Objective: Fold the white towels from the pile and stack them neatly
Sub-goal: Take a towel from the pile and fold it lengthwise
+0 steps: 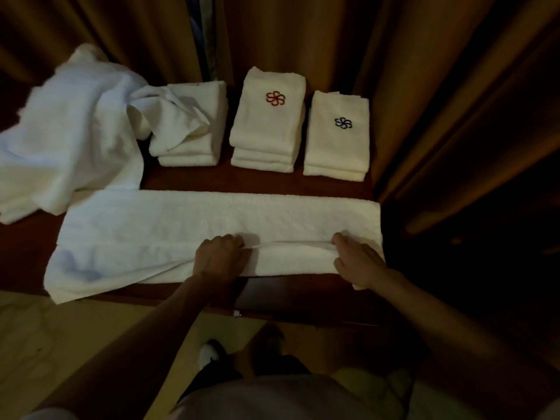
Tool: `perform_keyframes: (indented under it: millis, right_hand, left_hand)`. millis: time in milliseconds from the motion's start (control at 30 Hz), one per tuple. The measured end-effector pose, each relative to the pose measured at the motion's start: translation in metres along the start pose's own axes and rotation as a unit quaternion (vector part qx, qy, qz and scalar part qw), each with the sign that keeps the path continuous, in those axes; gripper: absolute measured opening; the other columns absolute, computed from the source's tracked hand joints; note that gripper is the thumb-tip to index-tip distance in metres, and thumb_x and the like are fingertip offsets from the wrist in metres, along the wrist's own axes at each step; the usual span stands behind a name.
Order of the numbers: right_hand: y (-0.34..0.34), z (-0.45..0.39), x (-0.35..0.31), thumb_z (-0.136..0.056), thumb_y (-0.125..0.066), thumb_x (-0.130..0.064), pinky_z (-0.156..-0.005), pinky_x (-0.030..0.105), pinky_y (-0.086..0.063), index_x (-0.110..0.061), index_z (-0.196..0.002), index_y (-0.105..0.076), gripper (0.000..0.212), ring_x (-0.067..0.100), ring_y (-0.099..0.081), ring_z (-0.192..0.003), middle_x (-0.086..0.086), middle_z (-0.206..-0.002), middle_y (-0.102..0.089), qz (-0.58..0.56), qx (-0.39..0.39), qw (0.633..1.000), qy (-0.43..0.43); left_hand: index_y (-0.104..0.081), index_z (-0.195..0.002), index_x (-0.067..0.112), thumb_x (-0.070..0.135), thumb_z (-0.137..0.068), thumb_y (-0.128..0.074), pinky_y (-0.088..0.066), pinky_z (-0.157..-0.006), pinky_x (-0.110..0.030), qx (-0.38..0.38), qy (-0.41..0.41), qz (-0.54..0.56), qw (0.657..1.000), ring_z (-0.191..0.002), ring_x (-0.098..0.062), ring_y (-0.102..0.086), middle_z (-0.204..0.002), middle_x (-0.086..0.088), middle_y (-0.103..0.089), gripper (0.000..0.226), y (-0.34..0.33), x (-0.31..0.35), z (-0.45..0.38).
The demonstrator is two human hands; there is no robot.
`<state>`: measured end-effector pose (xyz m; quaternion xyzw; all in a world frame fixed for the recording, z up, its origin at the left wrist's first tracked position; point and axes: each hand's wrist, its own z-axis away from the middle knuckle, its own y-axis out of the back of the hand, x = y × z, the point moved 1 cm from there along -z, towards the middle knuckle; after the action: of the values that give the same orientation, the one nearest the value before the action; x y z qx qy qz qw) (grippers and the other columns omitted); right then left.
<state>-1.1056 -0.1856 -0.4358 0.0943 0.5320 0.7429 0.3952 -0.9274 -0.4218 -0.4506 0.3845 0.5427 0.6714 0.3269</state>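
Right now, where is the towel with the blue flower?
In the head view, the blue-flower towel tops the rightmost stack at the table's back, beside the red-flower stack.

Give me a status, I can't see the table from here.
Left hand and right hand both pinching the long towel's folded edge. Three folded stacks behind; loose pile at left. Nothing in the way.
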Motion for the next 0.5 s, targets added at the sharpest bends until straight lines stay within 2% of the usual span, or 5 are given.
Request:
perform_keyframes:
  millis: [133, 200, 267, 333, 500]
  right_hand:
    - [0.007, -0.007, -0.001, -0.098, -0.040, -0.023, -0.063, 0.031, -0.039, -0.021, -0.103, -0.037, 0.006, 0.017, -0.055, -0.079, 0.002, -0.100, -0.054, 0.045, -0.032, 0.998, -0.034]
    - [0.013, -0.014, -0.015, -0.097, -0.042, -0.031, -0.068, 0.031, -0.040, -0.020, -0.110, -0.043, 0.017, 0.019, -0.056, -0.085, 0.001, -0.103, -0.056, 0.123, -0.027, 0.991, -0.034]
    - [0.012, -0.024, -0.034, -0.094, -0.045, -0.036, -0.082, 0.035, -0.041, -0.019, -0.119, -0.049, 0.031, 0.023, -0.054, -0.103, 0.004, -0.115, -0.056, 0.201, 0.015, 0.980, 0.006]
    - [0.006, -0.033, -0.060, -0.094, -0.045, -0.035, -0.092, 0.038, -0.039, -0.019, -0.124, -0.048, 0.035, 0.024, -0.048, -0.114, 0.005, -0.124, -0.052, 0.218, 0.030, 0.973, 0.061]
    - [-0.010, -0.056, -0.135, -0.095, -0.046, -0.022, -0.087, 0.037, -0.039, -0.017, -0.122, -0.048, 0.027, 0.024, -0.047, -0.110, 0.006, -0.121, -0.050, 0.183, 0.033, 0.972, 0.145]
  left_hand:
    - [-0.064, -0.103, 0.017, 0.030, -0.090, -0.060, -0.034, -0.069, -0.032, 0.008, -0.018, 0.006, 1.000, -0.086, -0.025, -0.062, -0.098, -0.004, -0.066, 0.018, -0.003, -0.047, 0.022]
    - [-0.066, -0.102, 0.014, 0.023, -0.084, -0.065, -0.037, -0.067, -0.034, 0.004, -0.013, 0.018, 1.000, -0.084, -0.030, -0.062, -0.095, -0.008, -0.066, 0.021, -0.004, -0.064, 0.026]
    - [-0.068, -0.101, 0.012, 0.022, -0.081, -0.063, -0.041, -0.065, -0.034, 0.010, -0.021, 0.035, 0.999, -0.080, -0.032, -0.064, -0.091, -0.009, -0.067, 0.023, -0.005, -0.071, 0.026]
    - [-0.069, -0.099, 0.013, 0.023, -0.081, -0.060, -0.038, -0.062, -0.032, 0.024, -0.028, 0.050, 0.998, -0.076, -0.031, -0.065, -0.088, -0.008, -0.068, 0.023, -0.006, -0.072, 0.024]
    - [-0.064, -0.101, 0.015, 0.027, -0.090, -0.054, -0.038, -0.065, -0.033, 0.032, -0.037, 0.104, 0.993, -0.083, -0.030, -0.065, -0.094, -0.006, -0.068, 0.020, -0.006, -0.077, 0.020]
